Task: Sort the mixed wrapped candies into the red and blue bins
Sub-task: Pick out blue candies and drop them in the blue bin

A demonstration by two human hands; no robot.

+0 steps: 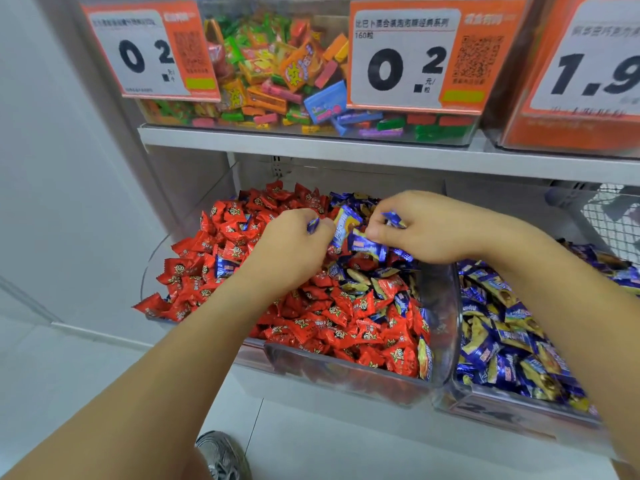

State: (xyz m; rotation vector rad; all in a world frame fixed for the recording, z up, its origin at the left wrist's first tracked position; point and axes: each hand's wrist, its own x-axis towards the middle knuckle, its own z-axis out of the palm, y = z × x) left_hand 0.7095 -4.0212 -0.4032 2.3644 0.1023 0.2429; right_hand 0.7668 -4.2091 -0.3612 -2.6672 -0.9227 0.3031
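Observation:
A clear bin (pixel 346 372) on the lower shelf holds mostly red wrapped candies (pixel 332 323) with several blue ones mixed in at its back and right. My left hand (pixel 291 251) is over the middle of this bin, its fingers curled round a blue wrapped candy (pixel 312 225). My right hand (pixel 426 226) hovers over the bin's back right and pinches blue wrapped candies (pixel 393 219), with more blue candies (pixel 367 244) at its fingertips. To the right stands a second clear bin (pixel 512 407) full of blue candies (pixel 502 341).
The upper shelf (pixel 311 143) carries a clear box of assorted colourful candies (pixel 277 71) behind orange price tags (pixel 405 57). A wire basket (pixel 609 216) sits at the far right. A white wall is on the left; my shoe (pixel 221 455) shows on the tiled floor below.

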